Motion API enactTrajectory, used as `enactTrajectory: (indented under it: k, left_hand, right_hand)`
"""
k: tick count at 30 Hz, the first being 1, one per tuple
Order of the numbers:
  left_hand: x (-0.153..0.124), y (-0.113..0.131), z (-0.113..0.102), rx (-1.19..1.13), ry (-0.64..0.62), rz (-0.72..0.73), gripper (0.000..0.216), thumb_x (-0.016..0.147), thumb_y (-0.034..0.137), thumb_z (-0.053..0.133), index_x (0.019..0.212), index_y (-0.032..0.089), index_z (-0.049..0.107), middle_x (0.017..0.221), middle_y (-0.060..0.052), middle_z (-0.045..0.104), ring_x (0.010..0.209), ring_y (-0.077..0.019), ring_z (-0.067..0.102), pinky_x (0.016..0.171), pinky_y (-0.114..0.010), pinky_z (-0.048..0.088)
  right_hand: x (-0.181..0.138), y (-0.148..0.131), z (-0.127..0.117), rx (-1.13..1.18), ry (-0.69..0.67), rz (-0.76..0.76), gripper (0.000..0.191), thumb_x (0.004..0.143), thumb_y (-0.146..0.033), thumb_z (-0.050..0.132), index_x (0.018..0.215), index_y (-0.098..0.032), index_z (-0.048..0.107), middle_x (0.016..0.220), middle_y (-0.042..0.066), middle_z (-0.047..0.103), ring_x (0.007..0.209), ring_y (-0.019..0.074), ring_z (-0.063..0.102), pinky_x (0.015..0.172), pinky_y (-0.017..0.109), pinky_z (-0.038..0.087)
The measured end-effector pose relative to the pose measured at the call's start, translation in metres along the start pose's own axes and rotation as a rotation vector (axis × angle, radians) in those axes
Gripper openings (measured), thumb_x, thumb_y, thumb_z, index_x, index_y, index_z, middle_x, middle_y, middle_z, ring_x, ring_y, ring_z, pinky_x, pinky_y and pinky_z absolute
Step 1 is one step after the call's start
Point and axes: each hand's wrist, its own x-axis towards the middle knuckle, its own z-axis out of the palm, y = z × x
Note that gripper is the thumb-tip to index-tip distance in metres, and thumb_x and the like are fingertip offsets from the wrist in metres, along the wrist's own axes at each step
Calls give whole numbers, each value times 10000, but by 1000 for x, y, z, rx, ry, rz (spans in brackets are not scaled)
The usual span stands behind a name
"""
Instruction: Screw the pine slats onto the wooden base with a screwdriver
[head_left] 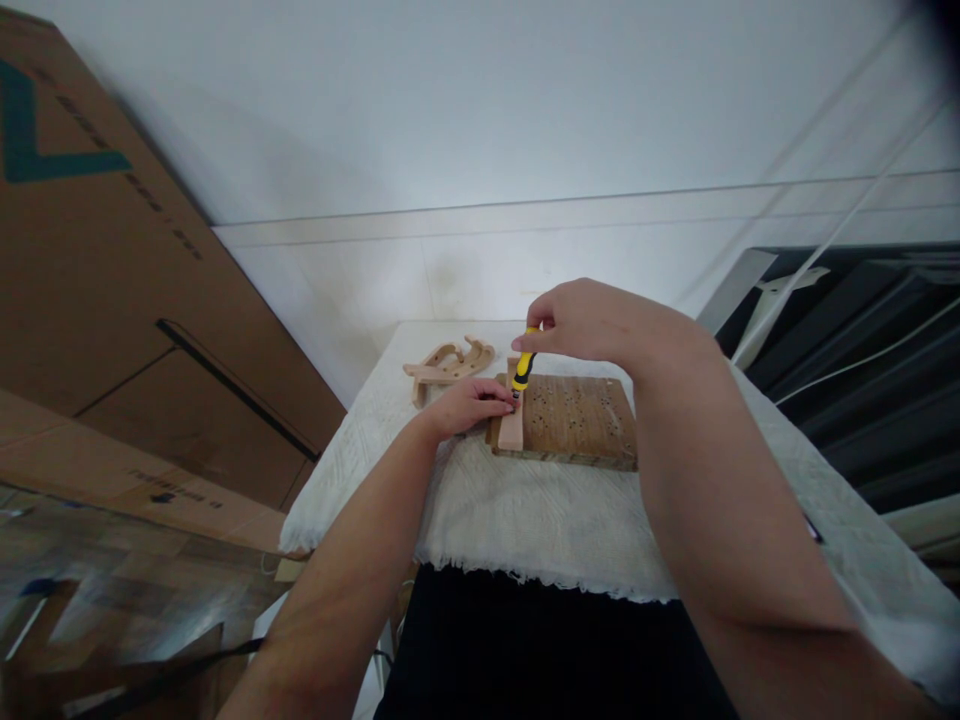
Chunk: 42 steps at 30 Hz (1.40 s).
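My right hand (566,320) grips the top of a yellow-and-black screwdriver (523,372), which points steeply down with a slight tilt. Its tip meets a pale wooden strip (511,432) lying across the left end of a brown wooden board (577,415) dotted with small dark holes. At the tip, the fingers of my left hand (472,403) are closed together over the strip. Whatever small thing they pinch there is hidden.
A pale wooden frame with curved parts (448,365) lies behind my left hand on the cream tablecloth (525,520). A large cardboard box (150,260) stands at the left. The wall (480,120) rises behind the table, and dark folded panels (862,340) stand at the right.
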Motion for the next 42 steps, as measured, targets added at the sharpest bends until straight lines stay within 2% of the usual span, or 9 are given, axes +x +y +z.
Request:
enactTrajectory:
  k: [4, 11, 16, 19, 24, 30, 33, 38, 42]
  left_hand:
    - [0, 0, 0, 13, 7, -9, 174, 741, 295, 702, 826, 145, 728, 890, -40, 709, 853, -136, 601, 862, -297, 444]
    - [0, 0, 0, -24, -1, -34, 167, 725, 284, 709, 814, 143, 728, 883, -39, 698, 839, -134, 594, 851, -295, 440]
    - [0, -5, -1, -37, 0, -2, 188, 727, 301, 715, 825, 141, 729, 890, -42, 696, 853, -134, 592, 850, -293, 430]
    - [1, -8, -2, -63, 1, 8, 186, 718, 299, 723, 818, 143, 725, 904, -43, 697, 863, -134, 596, 863, -296, 429]
    - [2, -8, -1, -50, -1, -3, 185, 720, 301, 721, 817, 144, 725, 886, -42, 696, 845, -132, 591, 842, -293, 427]
    - [2, -8, -1, -29, 6, 9, 209, 718, 321, 720, 827, 143, 727, 890, -44, 694, 853, -140, 593, 863, -306, 431]
    - [2, -7, 0, -29, 3, 7, 204, 719, 318, 719, 822, 141, 725, 892, -46, 694, 863, -144, 594, 883, -314, 433]
    - [1, -3, 0, -45, -3, -7, 177, 724, 292, 715, 815, 141, 728, 873, -45, 690, 854, -143, 590, 886, -319, 432]
    - [0, -1, 0, -61, -2, -26, 179, 719, 291, 720, 813, 139, 727, 871, -46, 690, 862, -146, 591, 894, -323, 430]
  right_hand:
    - [-2, -2, -3, 49, -37, -57, 383, 809, -451, 544, 1033, -208, 737, 838, 71, 714, 716, 179, 593, 610, 295, 367]
    - [-3, -2, -3, -39, -49, 24, 467, 807, -589, 524, 878, -189, 754, 736, 82, 689, 676, 184, 578, 600, 307, 355]
    - [-5, -2, -5, 30, -38, -12, 413, 812, -515, 538, 963, -197, 753, 809, 79, 713, 681, 183, 583, 604, 312, 364]
    - [-7, -5, -8, 33, -54, -19, 379, 835, -457, 500, 925, -200, 764, 798, 79, 718, 679, 183, 589, 618, 317, 372]
    - [-7, -5, -7, -11, -46, 38, 428, 801, -548, 540, 845, -183, 759, 729, 82, 694, 646, 178, 573, 582, 308, 360]
    - [-4, -3, -2, 52, -11, -15, 387, 799, -450, 570, 1059, -213, 730, 891, 72, 719, 752, 185, 600, 628, 295, 388]
    - [-4, -5, -2, 66, -19, -30, 376, 815, -398, 540, 1089, -216, 722, 884, 67, 719, 754, 183, 602, 631, 290, 389]
    - [-2, -4, -2, 7, -43, 15, 444, 799, -557, 541, 891, -171, 742, 762, 84, 687, 671, 185, 572, 581, 305, 350]
    - [-1, -3, 0, 47, -31, -7, 427, 818, -531, 525, 974, -189, 727, 831, 79, 696, 699, 178, 573, 594, 296, 349]
